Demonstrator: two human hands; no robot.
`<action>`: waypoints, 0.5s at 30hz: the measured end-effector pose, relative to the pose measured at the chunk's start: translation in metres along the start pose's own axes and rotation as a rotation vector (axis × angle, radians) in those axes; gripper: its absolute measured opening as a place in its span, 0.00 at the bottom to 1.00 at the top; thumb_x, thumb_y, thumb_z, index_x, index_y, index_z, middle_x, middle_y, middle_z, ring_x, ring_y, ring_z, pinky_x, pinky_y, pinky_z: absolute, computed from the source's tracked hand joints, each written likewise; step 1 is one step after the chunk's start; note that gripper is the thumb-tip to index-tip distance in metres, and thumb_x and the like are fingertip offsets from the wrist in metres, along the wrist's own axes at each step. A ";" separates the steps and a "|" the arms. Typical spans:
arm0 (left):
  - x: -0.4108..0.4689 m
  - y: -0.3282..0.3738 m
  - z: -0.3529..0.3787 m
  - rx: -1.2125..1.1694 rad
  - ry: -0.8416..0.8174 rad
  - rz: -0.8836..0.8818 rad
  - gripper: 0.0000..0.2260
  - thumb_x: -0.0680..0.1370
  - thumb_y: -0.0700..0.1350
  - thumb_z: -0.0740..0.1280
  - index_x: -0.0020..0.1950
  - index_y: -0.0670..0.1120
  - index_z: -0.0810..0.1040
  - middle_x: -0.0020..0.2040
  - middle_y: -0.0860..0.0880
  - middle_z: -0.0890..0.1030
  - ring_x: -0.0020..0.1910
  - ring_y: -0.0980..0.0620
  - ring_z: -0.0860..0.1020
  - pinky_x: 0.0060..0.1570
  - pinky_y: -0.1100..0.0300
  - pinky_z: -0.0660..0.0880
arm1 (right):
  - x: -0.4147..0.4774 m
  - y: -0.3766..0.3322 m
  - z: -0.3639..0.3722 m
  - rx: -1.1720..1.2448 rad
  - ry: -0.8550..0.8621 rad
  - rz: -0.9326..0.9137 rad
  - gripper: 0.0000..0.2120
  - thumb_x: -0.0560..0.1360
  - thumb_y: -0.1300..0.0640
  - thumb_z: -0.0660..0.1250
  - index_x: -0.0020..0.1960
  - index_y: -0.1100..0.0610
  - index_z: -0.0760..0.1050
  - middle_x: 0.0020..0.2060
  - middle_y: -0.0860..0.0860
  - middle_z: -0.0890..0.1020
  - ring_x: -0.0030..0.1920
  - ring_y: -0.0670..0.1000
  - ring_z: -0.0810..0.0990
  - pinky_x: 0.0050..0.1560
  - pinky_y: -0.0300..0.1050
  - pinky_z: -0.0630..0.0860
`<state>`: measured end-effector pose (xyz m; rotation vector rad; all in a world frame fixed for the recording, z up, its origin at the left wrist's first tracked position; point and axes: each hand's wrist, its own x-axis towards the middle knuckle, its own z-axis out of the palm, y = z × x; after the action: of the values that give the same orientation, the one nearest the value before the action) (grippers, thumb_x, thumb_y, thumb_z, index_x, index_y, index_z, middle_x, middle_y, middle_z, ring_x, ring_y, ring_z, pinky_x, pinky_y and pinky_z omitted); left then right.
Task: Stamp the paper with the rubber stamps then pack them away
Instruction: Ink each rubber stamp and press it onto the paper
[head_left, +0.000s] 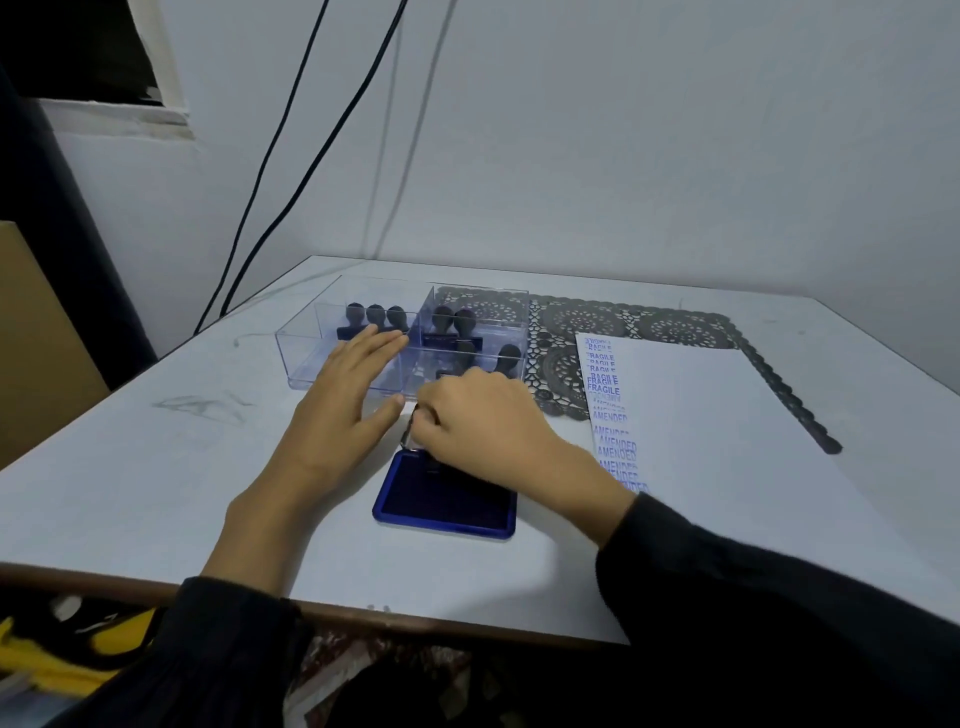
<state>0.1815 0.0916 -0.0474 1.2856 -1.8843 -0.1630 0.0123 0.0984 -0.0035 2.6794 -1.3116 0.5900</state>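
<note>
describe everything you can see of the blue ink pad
The ink pad is a flat, rounded-corner rectangle with a glossy blue plastic rim around a dark inked surface, uncovered. It lies flat on the white table, nearer than the clear box. The right hand covers its far edge, fingers curled round a grey piece.

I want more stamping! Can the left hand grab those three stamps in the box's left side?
Probably yes. The open left hand hovers just short of the three stamps, and the clear box shows no lid.
</note>
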 end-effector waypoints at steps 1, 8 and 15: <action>0.000 0.000 0.000 0.001 0.003 0.007 0.26 0.75 0.50 0.62 0.73 0.51 0.65 0.73 0.54 0.65 0.75 0.56 0.58 0.73 0.51 0.58 | 0.007 0.006 -0.001 0.072 -0.094 0.034 0.15 0.76 0.52 0.59 0.32 0.55 0.64 0.28 0.50 0.69 0.32 0.55 0.70 0.33 0.44 0.64; -0.003 0.014 -0.005 -0.055 0.028 -0.034 0.25 0.75 0.50 0.62 0.73 0.50 0.67 0.71 0.57 0.66 0.74 0.58 0.59 0.73 0.47 0.58 | 0.006 0.043 -0.036 0.451 -0.087 0.146 0.18 0.75 0.56 0.64 0.28 0.56 0.64 0.25 0.53 0.66 0.28 0.51 0.64 0.34 0.44 0.63; -0.040 0.110 0.022 -0.137 0.005 0.064 0.23 0.77 0.52 0.61 0.73 0.54 0.67 0.71 0.66 0.62 0.73 0.68 0.55 0.70 0.69 0.53 | -0.062 0.094 -0.072 0.250 0.012 0.338 0.23 0.75 0.50 0.64 0.25 0.54 0.60 0.20 0.47 0.66 0.25 0.47 0.63 0.32 0.43 0.61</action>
<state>0.0927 0.1685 -0.0263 1.1311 -1.8740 -0.2507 -0.1170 0.1040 0.0312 2.6465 -1.8166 0.8553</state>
